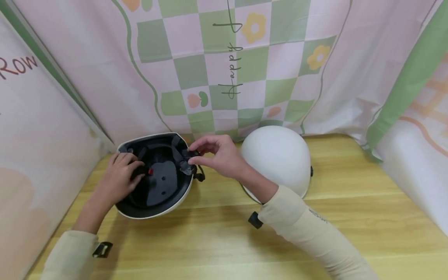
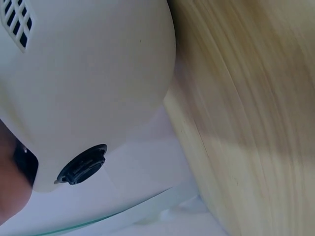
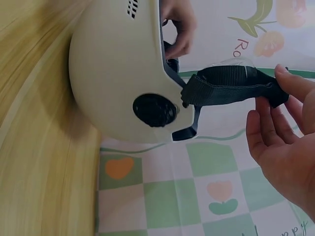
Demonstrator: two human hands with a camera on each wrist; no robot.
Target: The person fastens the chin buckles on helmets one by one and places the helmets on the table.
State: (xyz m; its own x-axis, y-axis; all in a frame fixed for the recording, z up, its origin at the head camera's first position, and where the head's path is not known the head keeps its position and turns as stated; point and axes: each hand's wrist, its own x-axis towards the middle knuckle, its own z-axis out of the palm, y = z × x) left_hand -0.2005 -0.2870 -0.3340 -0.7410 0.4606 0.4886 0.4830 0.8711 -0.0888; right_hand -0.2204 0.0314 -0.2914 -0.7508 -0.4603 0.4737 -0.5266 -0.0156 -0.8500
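Observation:
An upturned white helmet [image 1: 174, 205] with a black lining lies on the table at left, its hollow facing up. My left hand [image 1: 120, 175] reaches over its left rim, fingers curled round a black strap piece beside a red part [image 1: 150, 171]. At the opposite rim my right hand [image 1: 222, 155] pinches the end of a black strap [image 1: 177, 149] between thumb and fingers. The right wrist view shows this strap [image 3: 226, 91] stretched from the helmet [image 3: 113, 73] to my right hand [image 3: 285, 132]. In the left wrist view the outer shell [image 2: 98, 64] hides most of the left hand.
A second white helmet [image 1: 276, 159] rests dome up on the wooden table [image 1: 217, 241], behind my right forearm. Patterned curtains [image 1: 189, 39] hang along the table's back and left edges.

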